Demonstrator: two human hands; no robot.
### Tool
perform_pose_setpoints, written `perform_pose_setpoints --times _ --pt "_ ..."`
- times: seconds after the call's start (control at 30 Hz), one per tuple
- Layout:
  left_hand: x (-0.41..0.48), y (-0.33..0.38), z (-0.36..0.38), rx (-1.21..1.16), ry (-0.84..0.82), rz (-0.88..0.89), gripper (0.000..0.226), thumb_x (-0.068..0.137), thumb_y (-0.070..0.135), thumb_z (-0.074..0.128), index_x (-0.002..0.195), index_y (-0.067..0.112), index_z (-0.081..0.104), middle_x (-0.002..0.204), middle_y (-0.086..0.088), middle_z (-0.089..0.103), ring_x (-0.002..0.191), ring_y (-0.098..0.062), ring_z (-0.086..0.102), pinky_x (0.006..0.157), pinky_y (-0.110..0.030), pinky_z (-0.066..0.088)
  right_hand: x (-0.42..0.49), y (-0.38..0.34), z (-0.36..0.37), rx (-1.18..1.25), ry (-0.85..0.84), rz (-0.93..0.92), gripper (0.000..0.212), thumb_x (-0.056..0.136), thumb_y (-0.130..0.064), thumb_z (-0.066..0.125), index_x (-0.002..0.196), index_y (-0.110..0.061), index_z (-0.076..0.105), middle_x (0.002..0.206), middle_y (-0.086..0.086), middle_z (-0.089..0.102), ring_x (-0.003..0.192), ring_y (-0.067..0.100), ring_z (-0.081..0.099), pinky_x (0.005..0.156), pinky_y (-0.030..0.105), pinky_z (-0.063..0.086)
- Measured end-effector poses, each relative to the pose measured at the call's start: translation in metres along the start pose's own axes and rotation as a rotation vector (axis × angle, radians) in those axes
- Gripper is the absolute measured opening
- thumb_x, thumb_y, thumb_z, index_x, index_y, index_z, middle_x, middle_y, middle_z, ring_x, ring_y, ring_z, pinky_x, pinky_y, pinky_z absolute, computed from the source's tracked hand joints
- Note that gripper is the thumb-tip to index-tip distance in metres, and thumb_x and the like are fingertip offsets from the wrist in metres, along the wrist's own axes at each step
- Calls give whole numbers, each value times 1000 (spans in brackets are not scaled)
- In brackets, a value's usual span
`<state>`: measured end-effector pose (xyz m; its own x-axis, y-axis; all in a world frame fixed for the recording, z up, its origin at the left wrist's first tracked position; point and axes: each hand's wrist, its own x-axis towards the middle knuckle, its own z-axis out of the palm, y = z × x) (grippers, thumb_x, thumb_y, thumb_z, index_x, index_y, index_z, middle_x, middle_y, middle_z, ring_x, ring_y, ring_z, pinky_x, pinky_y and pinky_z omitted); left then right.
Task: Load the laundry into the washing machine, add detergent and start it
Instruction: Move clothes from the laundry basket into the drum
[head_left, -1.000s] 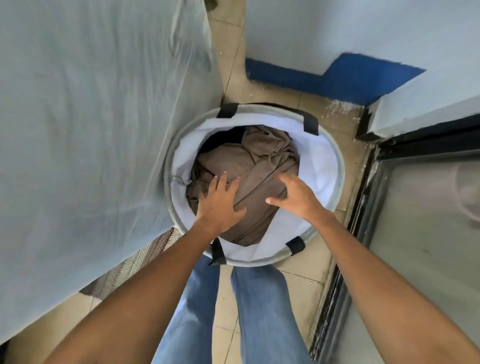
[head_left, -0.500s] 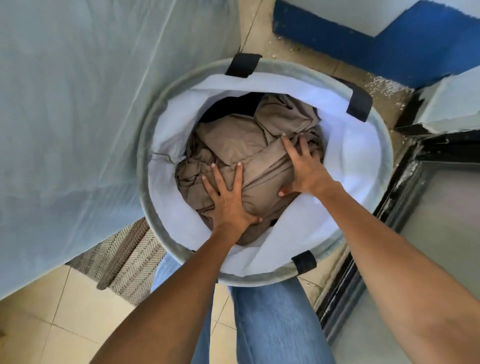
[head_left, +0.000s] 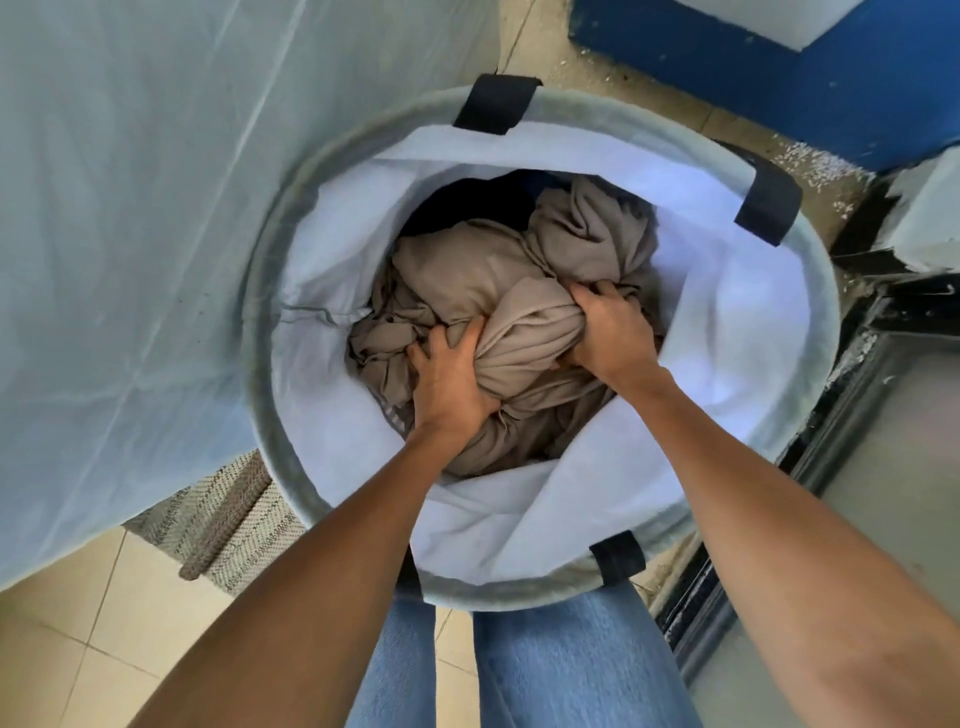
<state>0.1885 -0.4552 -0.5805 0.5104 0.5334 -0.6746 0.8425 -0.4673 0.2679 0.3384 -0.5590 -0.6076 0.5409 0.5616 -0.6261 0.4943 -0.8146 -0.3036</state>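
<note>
A round laundry basket (head_left: 524, 579) with a grey rim, black handle tabs and a white lining stands on the floor below me. Crumpled beige laundry (head_left: 467, 270) fills its bottom, with something dark behind it. Both my hands are down inside the basket. My left hand (head_left: 449, 376) grips a bunched fold of the beige cloth on its left side. My right hand (head_left: 610, 330) grips the same bunch on its right, fingers curled into the fabric. No washing machine is clearly in view.
A pale blue sheet or curtain (head_left: 130, 234) hangs close on the left of the basket. A woven mat (head_left: 228, 525) lies on the tiled floor beneath it. A dark metal door frame (head_left: 852, 384) runs along the right. A blue-painted wall base (head_left: 727, 62) stands behind.
My hands went from hovering over the basket, to lying flat on the cloth, to curling and gathering the beige laundry into a bunch. The view has moved closer to the basket.
</note>
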Motion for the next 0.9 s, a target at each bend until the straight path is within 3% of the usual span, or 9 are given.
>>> perform_pose_setpoints --times 0.13,0.3,0.4,0.47,0.53,0.7,0.9 --pt "8 1 -19 -153 91 -31 62 61 19 80 120 15 60 114 -19 58 105 -37 55 87 -35 44 -8 -9 -12 87 110 -33 40 71 -24 74 110 -19 64 107 16 64 99 38 59 81 41 48" --pt "-10 -1 -28 -261 126 -1 41 61 18 79 101 12 69 95 -13 70 89 -30 64 76 -35 53 -37 -14 -23 257 144 -18 18 72 -21 70 88 -13 69 88 13 70 90 34 62 71 30 43" --pt "-30 1 -42 -259 150 77 33 65 22 76 95 12 69 90 -11 69 83 -25 65 67 -27 48 -61 -20 -38 307 167 -4 15 70 -22 71 82 -14 68 83 11 70 87 32 61 66 24 35" --pt "-36 5 -51 -231 160 101 31 66 20 75 95 11 69 90 -12 68 83 -26 63 66 -23 42 -71 -22 -45 342 185 2 16 68 -22 72 82 -15 68 82 9 69 85 31 62 69 27 42" --pt "-51 14 -68 -213 173 131 35 66 18 75 99 10 69 93 -14 67 87 -29 62 68 -25 39 -86 -25 -59 384 217 -3 18 66 -22 74 82 -17 69 84 8 67 84 31 61 74 33 49" --pt "-87 37 -115 -170 216 217 43 66 20 75 108 16 67 97 -10 64 96 -31 58 80 -36 42 -123 -36 -104 403 337 -16 24 62 -18 79 85 -16 70 87 4 62 83 26 60 71 27 43" --pt "-127 54 -163 -174 263 325 38 62 16 75 99 14 69 88 -8 63 91 -31 59 76 -36 46 -171 -55 -152 411 407 2 33 59 -19 81 91 -19 71 93 2 63 89 26 59 80 34 49"
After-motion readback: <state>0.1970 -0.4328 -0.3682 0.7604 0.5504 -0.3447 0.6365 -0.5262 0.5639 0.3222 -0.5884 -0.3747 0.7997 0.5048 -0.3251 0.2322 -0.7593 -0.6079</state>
